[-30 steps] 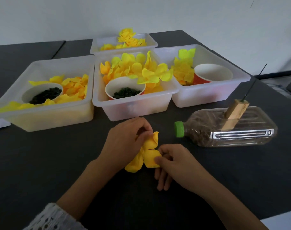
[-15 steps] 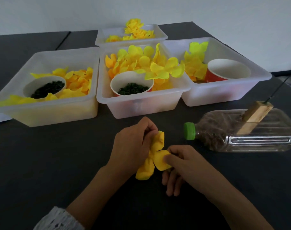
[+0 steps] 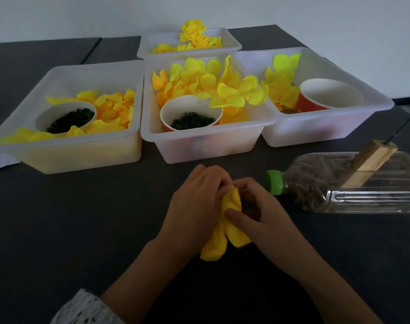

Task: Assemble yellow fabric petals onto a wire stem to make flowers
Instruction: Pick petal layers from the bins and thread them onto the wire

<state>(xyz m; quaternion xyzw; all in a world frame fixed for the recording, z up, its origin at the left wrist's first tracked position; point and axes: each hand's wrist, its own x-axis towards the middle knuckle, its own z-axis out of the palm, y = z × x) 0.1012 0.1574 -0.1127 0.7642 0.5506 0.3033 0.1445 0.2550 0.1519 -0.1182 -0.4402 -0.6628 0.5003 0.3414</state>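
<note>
Just in front of the middle tub (image 3: 206,146), the left hand (image 3: 194,206) and right hand (image 3: 262,216) both pinch one bunch of petals (image 3: 227,225) above the surface (image 3: 82,230). It looks light, soft and floppy, likely best held at its gathered centre. There are four tubs, three cups, and right of the middle tub one bottle (image 3: 353,185).

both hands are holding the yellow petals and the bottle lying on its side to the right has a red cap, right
Not quite. The head view shows the bottle has a green cap, not red. The rest holds: the left hand and right hand both hold the yellow petals, and the bottle lies on its side.
</note>
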